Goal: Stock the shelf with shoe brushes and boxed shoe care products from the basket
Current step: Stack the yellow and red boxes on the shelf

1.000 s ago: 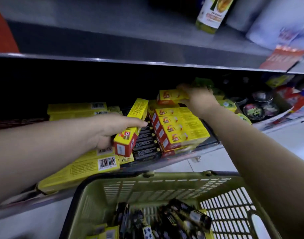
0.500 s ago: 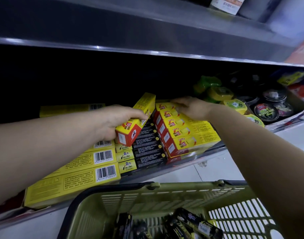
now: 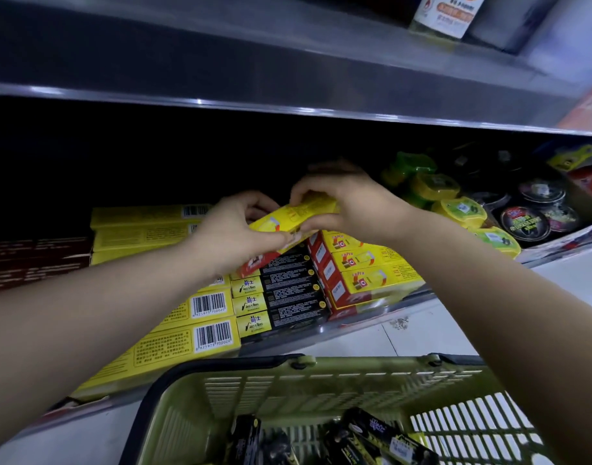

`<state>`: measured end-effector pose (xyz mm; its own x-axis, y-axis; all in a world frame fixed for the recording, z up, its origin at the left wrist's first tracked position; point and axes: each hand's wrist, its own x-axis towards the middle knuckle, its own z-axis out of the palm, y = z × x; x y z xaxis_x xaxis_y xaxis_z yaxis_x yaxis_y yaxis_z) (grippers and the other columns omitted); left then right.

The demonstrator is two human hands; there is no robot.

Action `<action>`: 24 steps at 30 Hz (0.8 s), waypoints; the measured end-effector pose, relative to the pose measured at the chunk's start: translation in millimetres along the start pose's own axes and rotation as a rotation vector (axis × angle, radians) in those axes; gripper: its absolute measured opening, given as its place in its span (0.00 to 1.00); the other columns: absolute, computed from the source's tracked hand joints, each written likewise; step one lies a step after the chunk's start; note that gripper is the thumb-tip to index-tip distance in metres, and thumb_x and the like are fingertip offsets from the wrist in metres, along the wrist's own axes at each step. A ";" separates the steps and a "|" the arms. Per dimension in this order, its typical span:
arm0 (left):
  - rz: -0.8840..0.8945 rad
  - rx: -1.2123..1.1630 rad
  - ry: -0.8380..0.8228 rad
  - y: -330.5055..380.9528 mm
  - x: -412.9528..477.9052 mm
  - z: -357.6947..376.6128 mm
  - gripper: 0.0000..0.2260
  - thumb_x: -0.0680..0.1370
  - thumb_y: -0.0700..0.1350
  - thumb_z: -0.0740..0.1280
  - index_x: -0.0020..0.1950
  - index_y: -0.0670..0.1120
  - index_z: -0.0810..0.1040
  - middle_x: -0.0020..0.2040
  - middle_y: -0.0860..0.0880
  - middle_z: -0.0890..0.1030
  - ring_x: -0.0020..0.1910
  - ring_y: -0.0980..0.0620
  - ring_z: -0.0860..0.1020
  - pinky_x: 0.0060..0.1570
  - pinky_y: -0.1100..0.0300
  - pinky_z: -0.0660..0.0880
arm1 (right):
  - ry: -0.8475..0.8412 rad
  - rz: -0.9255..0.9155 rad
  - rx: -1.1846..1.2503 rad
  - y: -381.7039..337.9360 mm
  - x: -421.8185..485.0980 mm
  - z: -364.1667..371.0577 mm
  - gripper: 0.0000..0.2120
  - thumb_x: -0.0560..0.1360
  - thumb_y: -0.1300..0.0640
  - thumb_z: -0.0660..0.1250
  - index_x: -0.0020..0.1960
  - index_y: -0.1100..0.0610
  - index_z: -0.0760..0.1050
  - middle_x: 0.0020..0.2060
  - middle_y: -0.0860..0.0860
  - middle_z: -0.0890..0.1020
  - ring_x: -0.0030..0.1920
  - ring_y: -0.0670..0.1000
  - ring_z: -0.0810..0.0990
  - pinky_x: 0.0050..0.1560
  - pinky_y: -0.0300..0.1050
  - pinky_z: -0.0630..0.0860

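Our left hand [image 3: 234, 236] and right hand [image 3: 348, 206] pinched the yellow-and-red cardboard box [image 3: 289, 224]; bumping the possibly loose yellow-box stack [image 3: 368, 280] could topple it.

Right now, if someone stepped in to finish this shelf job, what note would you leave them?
Left hand and right hand both grip one yellow-and-red box, tilted above the shelf, not yet set down.
Done: matching boxes lined up at the shelf front, beside black boxes.
Left: place this box, then shelve the dark packs in the green basket.
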<state>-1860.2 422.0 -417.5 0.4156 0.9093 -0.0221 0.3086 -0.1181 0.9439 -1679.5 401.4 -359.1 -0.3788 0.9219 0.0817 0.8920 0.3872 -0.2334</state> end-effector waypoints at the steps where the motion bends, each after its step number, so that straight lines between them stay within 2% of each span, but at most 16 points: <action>1: 0.026 0.017 -0.004 -0.6 -2.2 0.8 0.14 0.66 0.43 0.76 0.43 0.56 0.74 0.46 0.52 0.81 0.49 0.53 0.79 0.50 0.54 0.77 | -0.027 0.013 0.037 0.8 -0.9 0.4 0.21 0.70 0.52 0.73 0.61 0.54 0.75 0.56 0.47 0.77 0.61 0.49 0.71 0.64 0.46 0.65; 3: 0.089 0.034 0.011 -1.6 -5.4 0.7 0.14 0.67 0.42 0.76 0.44 0.56 0.74 0.46 0.54 0.80 0.49 0.54 0.79 0.47 0.58 0.78 | -0.047 -0.009 0.039 0.8 -1.9 4.8 0.23 0.70 0.52 0.72 0.64 0.53 0.74 0.59 0.48 0.77 0.62 0.48 0.71 0.62 0.39 0.63; 4: 0.113 0.037 0.025 -1.1 -5.6 -0.5 0.14 0.67 0.43 0.76 0.45 0.55 0.74 0.46 0.56 0.80 0.48 0.57 0.79 0.43 0.65 0.77 | -0.036 -0.024 0.030 2.5 -2.3 6.3 0.23 0.71 0.52 0.72 0.64 0.54 0.74 0.60 0.49 0.78 0.62 0.48 0.71 0.60 0.36 0.62; 6: 0.142 0.091 0.083 0.7 -3.8 -3.6 0.19 0.67 0.48 0.76 0.53 0.55 0.73 0.47 0.63 0.75 0.48 0.64 0.76 0.39 0.75 0.71 | 0.016 0.019 0.020 13.1 -2.8 2.9 0.22 0.73 0.52 0.70 0.65 0.54 0.74 0.60 0.51 0.78 0.61 0.50 0.71 0.57 0.33 0.61; 7: 0.149 0.131 0.117 0.5 -1.5 -4.3 0.24 0.67 0.51 0.75 0.59 0.54 0.70 0.50 0.64 0.73 0.48 0.65 0.73 0.41 0.76 0.67 | 0.056 0.082 -0.005 23.8 -3.1 -1.1 0.22 0.74 0.52 0.68 0.66 0.54 0.72 0.61 0.53 0.77 0.62 0.53 0.72 0.58 0.36 0.63; 8: 0.143 0.163 0.140 -0.5 1.2 -3.7 0.29 0.67 0.53 0.74 0.65 0.53 0.67 0.54 0.62 0.72 0.51 0.64 0.72 0.45 0.75 0.65 | 0.093 0.166 -0.054 36.8 -3.5 -5.5 0.22 0.75 0.52 0.67 0.68 0.53 0.70 0.62 0.54 0.76 0.63 0.56 0.71 0.60 0.41 0.65; 10: 0.098 0.216 0.121 -1.5 7.1 3.1 0.35 0.69 0.53 0.73 0.72 0.49 0.61 0.64 0.55 0.70 0.61 0.56 0.70 0.54 0.68 0.64 | 0.131 0.350 -0.164 63.7 -4.2 -12.6 0.22 0.77 0.53 0.64 0.70 0.52 0.67 0.64 0.57 0.74 0.64 0.60 0.69 0.62 0.48 0.66; 12: 0.047 0.223 0.027 0.0 11.8 17.9 0.37 0.70 0.53 0.72 0.74 0.48 0.57 0.71 0.49 0.66 0.67 0.51 0.67 0.61 0.60 0.66 | 0.119 0.474 -0.210 83.0 -1.0 -12.8 0.21 0.78 0.55 0.62 0.71 0.51 0.65 0.65 0.57 0.73 0.65 0.61 0.68 0.62 0.50 0.66; 13: 0.029 0.193 -0.025 1.8 13.5 26.9 0.37 0.71 0.53 0.72 0.74 0.47 0.57 0.72 0.48 0.65 0.67 0.51 0.67 0.63 0.59 0.66 | 0.091 0.501 -0.214 88.7 2.1 -10.1 0.21 0.79 0.55 0.61 0.71 0.50 0.64 0.65 0.57 0.72 0.65 0.61 0.68 0.61 0.50 0.66; 15: -0.005 0.109 -0.115 6.6 15.4 43.4 0.34 0.72 0.52 0.71 0.73 0.48 0.59 0.70 0.50 0.68 0.61 0.57 0.68 0.55 0.67 0.67 | -0.009 0.527 -0.204 95.5 8.0 -2.7 0.21 0.80 0.56 0.60 0.72 0.49 0.63 0.67 0.57 0.70 0.67 0.60 0.66 0.61 0.49 0.66; 17: -0.048 0.027 -0.196 9.3 17.8 56.4 0.28 0.72 0.51 0.71 0.68 0.50 0.63 0.61 0.53 0.73 0.51 0.61 0.69 0.41 0.78 0.65 | -0.151 0.542 -0.203 98.8 11.7 7.5 0.22 0.80 0.54 0.58 0.73 0.46 0.61 0.71 0.55 0.65 0.70 0.59 0.62 0.65 0.50 0.63; 18: -0.074 -0.015 -0.221 9.9 18.6 60.7 0.25 0.73 0.50 0.70 0.66 0.51 0.64 0.58 0.54 0.74 0.49 0.61 0.70 0.36 0.79 0.64 | -0.215 0.551 -0.215 99.4 12.5 13.0 0.21 0.81 0.54 0.57 0.73 0.45 0.59 0.73 0.54 0.62 0.71 0.59 0.61 0.67 0.50 0.62; 19: -0.099 -0.057 -0.234 9.6 19.8 64.0 0.25 0.73 0.50 0.70 0.66 0.50 0.64 0.58 0.55 0.74 0.50 0.60 0.71 0.36 0.78 0.64 | -0.251 0.566 -0.225 99.8 12.9 17.8 0.21 0.82 0.54 0.55 0.73 0.44 0.58 0.74 0.53 0.60 0.72 0.59 0.60 0.68 0.50 0.62; 22: -0.130 -0.112 -0.240 6.7 23.1 69.6 0.27 0.74 0.49 0.70 0.70 0.48 0.63 0.63 0.50 0.75 0.54 0.56 0.72 0.49 0.67 0.67 | -0.262 0.601 -0.224 96.2 14.2 30.2 0.23 0.82 0.58 0.52 0.75 0.44 0.55 0.75 0.53 0.57 0.73 0.58 0.58 0.71 0.50 0.60; 24: -0.139 -0.116 -0.236 5.6 22.9 71.3 0.28 0.74 0.49 0.70 0.70 0.48 0.62 0.64 0.50 0.74 0.54 0.56 0.71 0.52 0.65 0.66 | -0.247 0.596 -0.200 91.8 13.3 36.1 0.23 0.82 0.56 0.51 0.75 0.45 0.54 0.76 0.54 0.56 0.74 0.58 0.57 0.72 0.50 0.58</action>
<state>-1788.0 413.7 -436.3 0.5682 0.7937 -0.2170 0.2824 0.0596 0.9575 -1611.6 448.6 -414.4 0.1680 0.9575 -0.2345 0.9855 -0.1691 0.0156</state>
